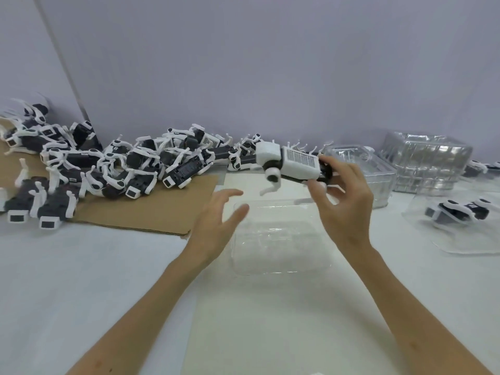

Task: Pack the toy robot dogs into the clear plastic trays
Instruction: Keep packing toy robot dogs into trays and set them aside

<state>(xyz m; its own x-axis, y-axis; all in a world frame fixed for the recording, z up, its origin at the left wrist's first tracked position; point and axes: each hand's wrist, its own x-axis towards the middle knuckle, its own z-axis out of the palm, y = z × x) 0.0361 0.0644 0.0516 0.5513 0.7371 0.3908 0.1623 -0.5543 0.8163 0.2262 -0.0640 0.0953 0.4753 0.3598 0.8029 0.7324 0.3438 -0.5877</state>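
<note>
The right hand (343, 201) is raised above the table (81, 266), with the forearm coming up from the lower right. It grips one dog (292, 163) by its dark end: the thumb is under the body and the other fingers curl round from behind. The dog lies almost level in the air, with its white head pointing left and one white leg hanging down. It is above the far edge of an empty tray (284, 247), which lies flat on the table just in front of the person.

The left hand (216, 220) holds nothing. Its fingers are spread and relaxed (a little blurred), and it hovers by the tray's far left corner; whether it touches the rim, I cannot tell.

To the left, a pile (130, 169) of black and white dogs lies on cardboard (151, 212) and runs along the wall. To the far right there is a stack (424, 161) of clear trays. Nearer on the right, a second tray (460, 242) has a packed dog (460, 211) inside.
</note>
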